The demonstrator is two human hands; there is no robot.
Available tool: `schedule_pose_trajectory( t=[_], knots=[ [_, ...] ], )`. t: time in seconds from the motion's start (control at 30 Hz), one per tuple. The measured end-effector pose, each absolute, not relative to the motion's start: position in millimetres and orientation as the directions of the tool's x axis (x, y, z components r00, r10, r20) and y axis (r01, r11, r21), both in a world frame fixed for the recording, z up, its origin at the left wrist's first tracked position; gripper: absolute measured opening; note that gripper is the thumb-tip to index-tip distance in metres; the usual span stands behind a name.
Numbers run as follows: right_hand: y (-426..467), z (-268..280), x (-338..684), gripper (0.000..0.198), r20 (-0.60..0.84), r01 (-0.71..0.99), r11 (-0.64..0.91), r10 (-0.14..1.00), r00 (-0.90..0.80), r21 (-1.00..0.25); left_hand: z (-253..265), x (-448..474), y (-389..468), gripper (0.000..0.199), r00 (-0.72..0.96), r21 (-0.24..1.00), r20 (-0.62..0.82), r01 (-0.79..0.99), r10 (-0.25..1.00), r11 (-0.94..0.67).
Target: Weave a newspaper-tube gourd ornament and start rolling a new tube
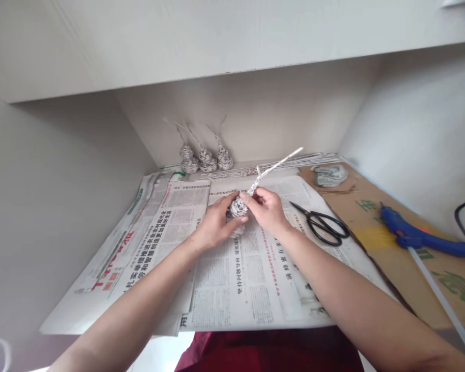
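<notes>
A small gourd shape woven from rolled newspaper strips (238, 207) is held between my hands above the newspaper-covered table. My left hand (218, 219) is closed around its body, thumb across the front, hiding part of it. With thumb and fingers, my right hand (268, 207) pinches the narrow neck. From there a white paper stem (281, 164) sticks out up and to the right, with a short second end beside it. Black-handled scissors (322, 223) lie just right of my right hand, their tips toward it.
Three similar woven paper gourds (208, 161) stand at the back wall. Thin paper rods (279, 166) lie along the rear. On the right, cardboard (375, 232) carries a blue glue gun (418, 235) with a long glue stick and a crumpled grey wad (329, 176). Newspaper sheets (155, 248) cover the table.
</notes>
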State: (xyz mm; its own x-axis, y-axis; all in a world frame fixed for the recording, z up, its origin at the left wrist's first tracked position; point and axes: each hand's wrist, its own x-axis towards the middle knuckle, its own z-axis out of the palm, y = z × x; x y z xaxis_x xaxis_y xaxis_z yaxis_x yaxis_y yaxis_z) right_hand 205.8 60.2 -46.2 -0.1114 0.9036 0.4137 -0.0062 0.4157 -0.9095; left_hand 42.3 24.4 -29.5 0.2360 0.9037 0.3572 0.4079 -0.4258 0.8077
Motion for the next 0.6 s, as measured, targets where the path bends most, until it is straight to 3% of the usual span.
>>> schedule_pose_trajectory(
  t=[0.17,0.43,0.6],
  knots=[
    [56,-45,205,0.041,0.411,0.061,0.415,0.909,-0.073,-0.908,-39,49,18,0.061,0.254,0.800,0.345,0.424,0.904,-0.425],
    [56,-38,198,0.037,0.089,-0.264,0.051,0.987,-0.135,-0.963,-55,44,26,0.057,0.379,0.564,0.390,0.622,0.839,-0.543],
    [54,-39,199,0.037,0.206,-0.149,0.184,0.967,-0.151,-0.972,-57,43,27,0.062,0.302,0.641,0.422,0.567,0.855,-0.516]
  ],
)
